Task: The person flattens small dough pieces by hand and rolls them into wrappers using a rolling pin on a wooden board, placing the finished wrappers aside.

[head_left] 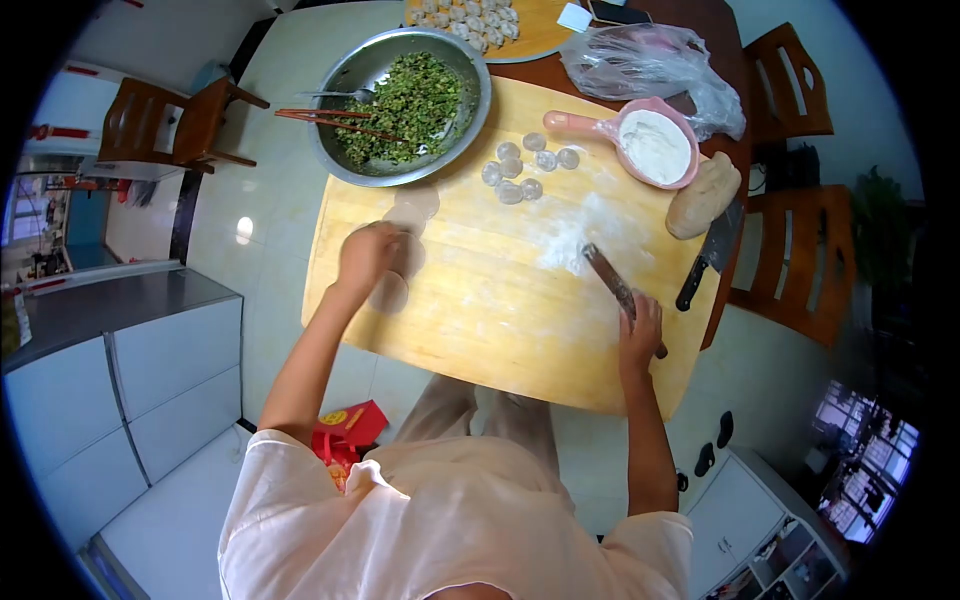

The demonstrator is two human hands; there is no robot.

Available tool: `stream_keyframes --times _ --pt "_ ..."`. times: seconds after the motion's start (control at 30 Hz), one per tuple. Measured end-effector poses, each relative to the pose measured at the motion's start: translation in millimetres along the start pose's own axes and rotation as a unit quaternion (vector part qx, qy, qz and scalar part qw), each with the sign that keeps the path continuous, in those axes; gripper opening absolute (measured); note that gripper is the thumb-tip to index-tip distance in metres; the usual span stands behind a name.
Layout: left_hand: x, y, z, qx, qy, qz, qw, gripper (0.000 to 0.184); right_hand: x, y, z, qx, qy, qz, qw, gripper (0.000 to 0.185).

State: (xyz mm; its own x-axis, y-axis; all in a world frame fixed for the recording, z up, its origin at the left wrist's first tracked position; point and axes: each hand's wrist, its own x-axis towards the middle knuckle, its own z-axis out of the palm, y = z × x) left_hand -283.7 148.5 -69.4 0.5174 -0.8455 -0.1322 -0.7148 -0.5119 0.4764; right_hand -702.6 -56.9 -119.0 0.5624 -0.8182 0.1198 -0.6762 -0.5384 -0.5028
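Note:
My left hand [372, 255] is over the left side of the wooden board [480, 300], touching a group of thin round wrappers [388, 293]; its fingers are bent, and what they may hold is too small to tell. My right hand [641, 328] is wrapped round a dark rolling pin [608, 279], which slants across the right part of the board. Loose flour [575, 240] lies near the pin's upper end. Several small flattened dough discs [510, 192] are grouped at the board's upper middle.
A metal bowl of green filling [410, 110] with chopsticks and a spoon stands at the upper left. A pink scoop of flour [655, 146], a dough lump [704, 196] and a black-handled knife [692, 284] are at the right. Beyond are a plastic bag [650, 62] and dumplings [478, 20].

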Motion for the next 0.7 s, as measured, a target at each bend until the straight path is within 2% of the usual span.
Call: stream_keyframes --times 0.03,0.1,0.17,0.2,0.27,0.4,0.47,0.5,0.57,0.6,0.67,0.7 --pt "11 26 8 -0.025 0.039 0.055 0.997 0.017 4 3 -3 -0.001 0.006 0.009 1.0 0.034" --pt "43 60 38 -0.049 0.009 0.135 0.99 0.017 6 3 -1 -0.021 -0.028 -0.002 0.999 0.036" --pt "70 99 69 -0.095 0.033 0.126 0.987 0.017 2 -4 2 -0.031 -0.046 -0.051 0.997 0.038" --pt "83 109 79 -0.062 0.037 0.146 0.987 0.017 -1 -11 -4 -0.021 -0.068 -0.059 0.996 0.04" --pt "101 120 91 0.008 0.047 0.182 0.982 0.017 -7 -11 -11 -0.027 -0.048 -0.044 0.997 0.041" --pt "107 120 96 0.043 0.054 0.192 0.979 0.014 -13 -9 -5 -0.067 -0.031 -0.053 0.996 0.04" --pt "104 123 92 0.035 0.084 0.193 0.977 0.011 -13 -19 4 -0.064 -0.083 -0.134 0.986 0.038" --pt "99 129 90 -0.007 0.055 0.157 0.986 0.008 -14 -26 10 -0.06 -0.109 -0.175 0.977 0.037" --pt "80 143 86 -0.086 -0.005 0.084 0.993 0.004 -19 -38 22 -0.023 -0.126 -0.187 0.974 0.035" --pt "68 143 92 -0.216 -0.045 0.097 0.97 0.004 -21 -42 25 -0.005 -0.134 -0.193 0.972 0.034" --pt "45 132 148 -0.351 -0.166 0.061 0.919 0.02 -26 -44 27 0.004 -0.145 -0.172 0.974 0.037" --pt "31 146 146 -0.433 -0.239 -0.031 0.868 0.02 -27 -45 27 0.007 -0.152 -0.162 0.975 0.038"
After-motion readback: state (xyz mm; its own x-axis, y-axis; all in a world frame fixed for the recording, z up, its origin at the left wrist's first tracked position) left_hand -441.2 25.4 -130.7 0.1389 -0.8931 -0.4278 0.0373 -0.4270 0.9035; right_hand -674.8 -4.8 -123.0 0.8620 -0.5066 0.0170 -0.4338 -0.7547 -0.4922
